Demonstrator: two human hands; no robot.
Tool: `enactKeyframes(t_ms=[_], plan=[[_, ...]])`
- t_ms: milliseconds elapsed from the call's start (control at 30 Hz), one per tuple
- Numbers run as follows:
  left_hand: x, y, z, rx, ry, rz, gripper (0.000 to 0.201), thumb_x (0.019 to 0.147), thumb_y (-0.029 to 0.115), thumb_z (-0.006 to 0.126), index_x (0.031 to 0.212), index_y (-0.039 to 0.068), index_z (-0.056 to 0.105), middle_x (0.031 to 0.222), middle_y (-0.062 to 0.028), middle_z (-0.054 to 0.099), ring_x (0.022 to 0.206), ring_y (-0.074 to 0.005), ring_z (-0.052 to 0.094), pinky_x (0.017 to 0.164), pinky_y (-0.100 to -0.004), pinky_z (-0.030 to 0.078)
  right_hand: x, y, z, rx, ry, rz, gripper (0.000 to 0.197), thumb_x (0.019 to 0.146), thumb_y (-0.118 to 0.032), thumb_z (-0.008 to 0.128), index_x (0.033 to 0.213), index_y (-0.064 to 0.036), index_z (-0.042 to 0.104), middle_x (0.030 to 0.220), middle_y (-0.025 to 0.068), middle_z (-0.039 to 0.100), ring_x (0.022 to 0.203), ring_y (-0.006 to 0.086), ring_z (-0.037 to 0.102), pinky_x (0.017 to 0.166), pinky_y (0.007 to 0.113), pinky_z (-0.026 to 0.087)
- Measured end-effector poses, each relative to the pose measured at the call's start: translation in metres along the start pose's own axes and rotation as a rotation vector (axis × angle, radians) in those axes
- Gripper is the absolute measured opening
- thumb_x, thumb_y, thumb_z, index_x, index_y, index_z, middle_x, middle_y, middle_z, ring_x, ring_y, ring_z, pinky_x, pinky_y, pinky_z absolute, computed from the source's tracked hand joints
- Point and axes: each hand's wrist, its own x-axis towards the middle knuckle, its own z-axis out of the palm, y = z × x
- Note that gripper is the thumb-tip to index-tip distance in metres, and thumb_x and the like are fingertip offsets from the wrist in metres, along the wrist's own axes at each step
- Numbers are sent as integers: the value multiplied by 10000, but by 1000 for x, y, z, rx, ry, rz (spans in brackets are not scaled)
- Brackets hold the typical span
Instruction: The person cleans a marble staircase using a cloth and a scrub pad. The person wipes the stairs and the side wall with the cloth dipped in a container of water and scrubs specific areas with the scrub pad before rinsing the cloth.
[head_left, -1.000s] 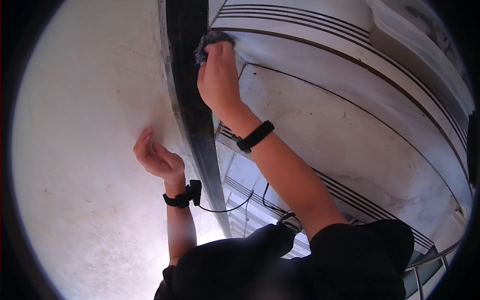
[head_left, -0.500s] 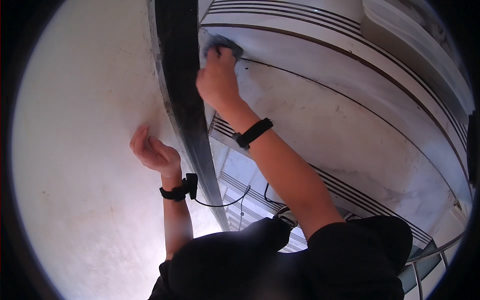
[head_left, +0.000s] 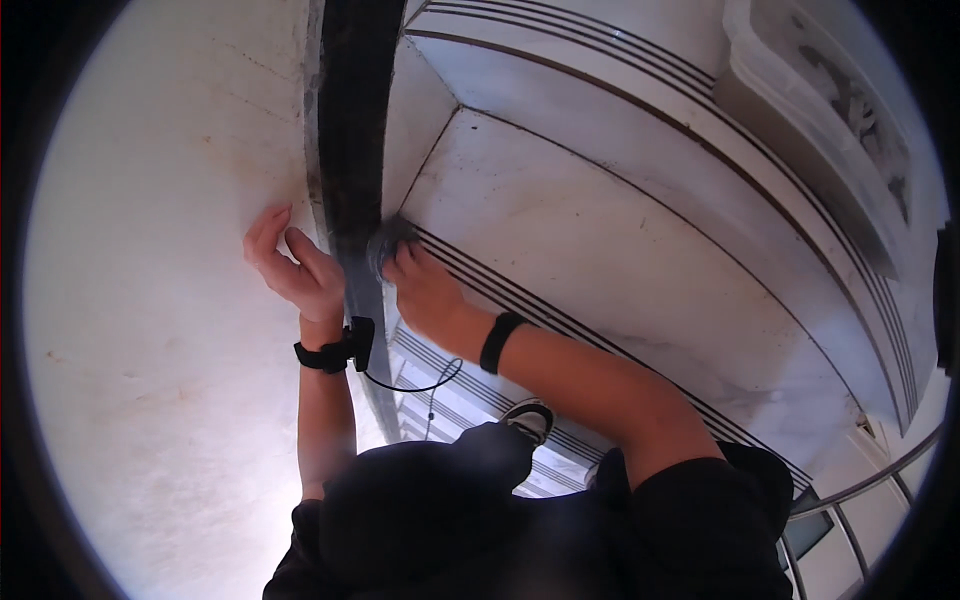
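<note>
A dark grey rag (head_left: 383,247), bunched up and partly blurred, is gripped by my right hand (head_left: 430,297). It presses against the lower part of the dark baseboard (head_left: 352,130), where the striped front edge of a pale stair tread (head_left: 580,240) ends. The fingers hide part of the rag. Farther left, my left hand (head_left: 295,262) is beside the off-white wall (head_left: 170,250), its fingers loosely bent and apart, with nothing in them. Whether it touches the wall I cannot tell. Black bands circle both wrists.
On a higher step at the far right stands a translucent plastic bin (head_left: 800,120) with things inside. A metal railing (head_left: 870,483) curves along the lower right. A thin black cable (head_left: 420,388) hangs from my left wristband. My shoe (head_left: 530,420) shows on the steps below.
My right hand has moved the rag from the tread's back corner toward me along the baseboard, to the tread's striped front edge. My left hand has shifted slightly up and left.
</note>
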Motion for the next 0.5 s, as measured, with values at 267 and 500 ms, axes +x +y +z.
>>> enactKeyframes(t_ms=[267, 500], plan=[[8, 10, 12, -70, -27, -76, 267, 941, -97, 466, 1177, -24, 567, 1176, -164, 651, 1069, -287, 622, 973, -367, 484, 21, 75, -51, -83, -86, 78, 169, 873, -213, 589, 958, -99, 680, 1017, 74, 645, 1021, 262, 587, 905, 397, 478], [-5, 47, 58, -387, -444, -337, 224, 979, -77, 482, 1147, -6, 613, 1142, -158, 656, 1074, -292, 635, 970, -336, 492, -88, 122, -166, 67, -581, 258, 204, 952, -278, 583, 1006, -94, 651, 993, 121, 639, 949, 329, 646, 800, 477, 542]])
